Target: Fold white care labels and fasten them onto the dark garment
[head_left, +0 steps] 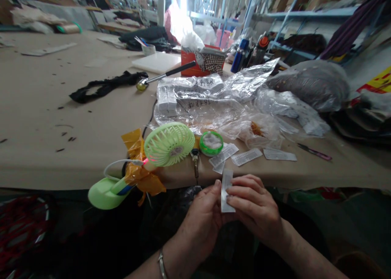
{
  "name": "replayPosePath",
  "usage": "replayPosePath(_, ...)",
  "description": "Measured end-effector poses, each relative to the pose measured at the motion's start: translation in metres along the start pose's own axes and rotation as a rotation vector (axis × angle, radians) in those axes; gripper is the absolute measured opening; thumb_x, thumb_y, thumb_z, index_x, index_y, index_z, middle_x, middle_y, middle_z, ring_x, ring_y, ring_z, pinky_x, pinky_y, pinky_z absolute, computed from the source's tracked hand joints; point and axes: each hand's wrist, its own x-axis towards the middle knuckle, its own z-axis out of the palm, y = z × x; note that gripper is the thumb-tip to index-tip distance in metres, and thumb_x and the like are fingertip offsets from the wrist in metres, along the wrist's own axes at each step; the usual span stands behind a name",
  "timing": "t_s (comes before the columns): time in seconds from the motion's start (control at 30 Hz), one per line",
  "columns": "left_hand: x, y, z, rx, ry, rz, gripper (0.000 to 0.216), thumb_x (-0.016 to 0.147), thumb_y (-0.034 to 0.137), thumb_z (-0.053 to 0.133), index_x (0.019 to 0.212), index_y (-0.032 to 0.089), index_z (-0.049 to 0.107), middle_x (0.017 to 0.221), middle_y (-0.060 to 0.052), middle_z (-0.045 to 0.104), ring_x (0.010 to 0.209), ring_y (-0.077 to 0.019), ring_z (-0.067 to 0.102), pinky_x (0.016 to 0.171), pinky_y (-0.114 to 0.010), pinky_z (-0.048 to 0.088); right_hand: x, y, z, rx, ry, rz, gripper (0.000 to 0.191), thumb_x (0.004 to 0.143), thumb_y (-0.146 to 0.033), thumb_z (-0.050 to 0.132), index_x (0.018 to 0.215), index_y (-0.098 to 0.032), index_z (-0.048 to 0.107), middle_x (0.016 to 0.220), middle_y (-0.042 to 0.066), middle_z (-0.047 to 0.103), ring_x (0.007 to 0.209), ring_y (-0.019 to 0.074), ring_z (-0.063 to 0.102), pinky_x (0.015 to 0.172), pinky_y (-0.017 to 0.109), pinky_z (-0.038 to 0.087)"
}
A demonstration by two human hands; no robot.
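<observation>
Just below the table edge, both my hands hold a narrow white label strip [226, 191], which looks like a folded label or thin stack of labels. My left hand [204, 209] pinches its left side with the thumb. The fingers of my right hand [255, 201] press against its right side; the right thumb is hidden. Several printed white labels [247, 157] lie on the table just beyond. Left of them are a round green container [211, 143] with white fluffy filling and a slim dark tool resembling a soldering iron [195, 165], its tip over the edge.
A light-green fan [169, 144] is fixed at the table edge with orange tape [136, 173]. Small pink-handled snips [314, 152] lie to the right. Behind are plastic bags [207, 112], a black-handled tool [166, 74], black fabric [106, 86] and a red box [189, 63].
</observation>
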Motion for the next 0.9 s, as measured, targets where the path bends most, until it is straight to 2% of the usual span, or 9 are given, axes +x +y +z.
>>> replayPosePath(0.13, 0.008, 0.000, 0.011, -0.014, 0.045, 0.010, 0.013, 0.076, 0.021, 0.068, 0.077, 0.009, 0.065, 0.065, -0.002, 0.063, 0.053, -0.0064, 0.054, 0.050, -0.015, 0.043, -0.006, -0.001, -0.006, -0.020, -0.006, -0.034, 0.015, 0.086, -0.015, 0.055, 0.097, -0.019, 0.065, 0.096, 0.004, 0.071, 0.103, 0.0215, 0.059, 0.092, 0.041, 0.044)
replayPosePath(0.27, 0.011, -0.004, 0.011, 0.133, 0.131, -0.030, 0.015, 0.080, 0.023, 0.063, 0.084, 0.009, 0.065, 0.068, -0.006, 0.067, 0.056, -0.0116, 0.061, 0.055, -0.023, 0.050, 0.000, 0.022, -0.015, -0.242, -0.033, 0.180, 0.032, 0.088, -0.025, 0.056, 0.117, -0.012, 0.057, 0.111, 0.013, 0.065, 0.113, 0.0272, 0.052, 0.095, 0.045, 0.045)
replayPosePath(0.33, 0.011, -0.006, 0.010, 0.199, 0.177, -0.041, 0.017, 0.082, 0.025, 0.061, 0.087, 0.009, 0.065, 0.068, -0.008, 0.068, 0.056, -0.0129, 0.062, 0.055, -0.024, 0.051, 0.003, 0.033, -0.016, -0.373, -0.087, 0.268, 0.041, 0.087, -0.032, 0.057, 0.121, -0.009, 0.056, 0.115, 0.016, 0.063, 0.114, 0.0311, 0.051, 0.096, 0.048, 0.044)
replayPosePath(0.4, 0.010, -0.007, 0.010, 0.231, 0.209, -0.037, 0.016, 0.083, 0.024, 0.060, 0.087, 0.009, 0.064, 0.067, -0.008, 0.069, 0.055, -0.0131, 0.063, 0.054, -0.023, 0.051, 0.001, 0.039, -0.015, -0.451, -0.124, 0.276, 0.039, 0.086, -0.031, 0.058, 0.119, -0.009, 0.058, 0.117, 0.016, 0.063, 0.112, 0.0325, 0.052, 0.095, 0.050, 0.044)
replayPosePath(0.47, 0.009, -0.007, 0.011, 0.250, 0.233, -0.042, 0.015, 0.084, 0.023, 0.059, 0.087, 0.009, 0.063, 0.066, -0.007, 0.068, 0.054, -0.0126, 0.062, 0.052, -0.022, 0.050, -0.004, 0.040, -0.013, -0.478, -0.100, 0.242, 0.031, 0.087, -0.024, 0.056, 0.114, -0.010, 0.061, 0.116, 0.014, 0.065, 0.110, 0.0306, 0.055, 0.094, 0.048, 0.045)
replayPosePath(0.6, 0.010, -0.006, 0.015, 0.271, 0.268, -0.071, 0.013, 0.084, 0.020, 0.058, 0.086, 0.008, 0.062, 0.068, -0.009, 0.069, 0.053, -0.0127, 0.062, 0.053, -0.023, 0.051, -0.014, 0.043, -0.011, -0.430, 0.009, 0.199, 0.020, 0.087, -0.015, 0.056, 0.105, -0.015, 0.064, 0.107, 0.009, 0.070, 0.105, 0.0251, 0.060, 0.093, 0.043, 0.047)
replayPosePath(0.77, 0.011, -0.006, 0.019, 0.243, 0.260, -0.089, 0.013, 0.084, 0.019, 0.056, 0.089, 0.008, 0.062, 0.072, -0.011, 0.070, 0.055, -0.0136, 0.063, 0.055, -0.025, 0.052, -0.020, 0.049, -0.014, -0.229, 0.134, 0.223, 0.014, 0.085, -0.012, 0.059, 0.094, -0.020, 0.065, 0.097, 0.006, 0.072, 0.102, 0.0221, 0.063, 0.091, 0.041, 0.049)
replayPosePath(0.83, 0.012, -0.006, 0.020, 0.213, 0.245, -0.104, 0.013, 0.084, 0.018, 0.056, 0.089, 0.008, 0.063, 0.072, -0.011, 0.070, 0.056, -0.0137, 0.063, 0.057, -0.026, 0.052, -0.022, 0.043, -0.015, -0.135, 0.172, 0.236, 0.014, 0.084, -0.011, 0.058, 0.093, -0.020, 0.064, 0.096, 0.006, 0.072, 0.103, 0.0218, 0.063, 0.090, 0.041, 0.049)
replayPosePath(0.9, 0.013, -0.006, 0.022, 0.162, 0.199, -0.102, 0.014, 0.083, 0.017, 0.057, 0.089, 0.008, 0.065, 0.074, -0.010, 0.070, 0.058, -0.0136, 0.063, 0.058, -0.026, 0.051, -0.024, 0.031, -0.016, -0.050, 0.146, 0.189, 0.015, 0.084, -0.011, 0.058, 0.094, -0.020, 0.064, 0.097, 0.007, 0.071, 0.107, 0.0222, 0.061, 0.091, 0.042, 0.049)
